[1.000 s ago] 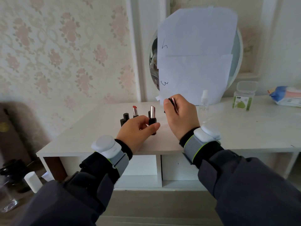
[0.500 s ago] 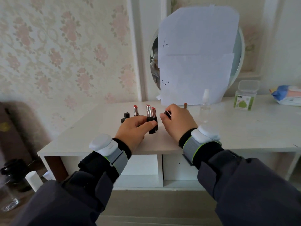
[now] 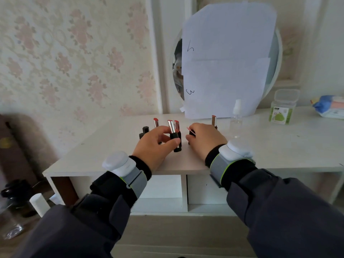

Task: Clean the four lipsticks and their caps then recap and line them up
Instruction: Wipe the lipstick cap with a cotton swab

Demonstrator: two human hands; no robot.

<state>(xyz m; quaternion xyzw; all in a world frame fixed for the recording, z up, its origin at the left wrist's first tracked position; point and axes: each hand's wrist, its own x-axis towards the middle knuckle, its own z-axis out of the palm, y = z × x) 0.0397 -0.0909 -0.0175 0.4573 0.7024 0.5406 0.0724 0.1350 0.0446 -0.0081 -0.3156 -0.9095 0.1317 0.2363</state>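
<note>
Closest to the camera, low in the frame, both dark sleeves with grey wrist straps reach in over the front edge of the white dresser top (image 3: pixel 270 146). Left hand (image 3: pixel 154 144) is curled round an uncapped lipstick (image 3: pixel 174 135), thumb on its black base, standing it upright at frame centre, touching a second open one (image 3: pixel 177 127), so I'd guess the row is getting started. Right hand (image 3: pixel 204 139), just right of that, pinches a cotton swab (image 3: pixel 190 130) with a pinkish tip and covers something dark, maybe a cap, can't really tell. Probably keeping the swab ready for the next wipe.

A bit further back, a third open lipstick (image 3: pixel 156 122) stands left of the pair with two black caps (image 3: pixel 144 132) beside it, and the fourth (image 3: pixel 214 120) pokes up behind the right hand. None are recapped yet, so plenty left to do.

Further right there's a clear spray bottle (image 3: pixel 236 118), a green-labelled tub (image 3: pixel 282 110) and a wipes pack (image 3: pixel 329 107) at the right edge. At the back, a round mirror (image 3: pixel 177 71) mostly covered with paper sheets (image 3: pixel 227 58), flowery wallpaper upper left
</note>
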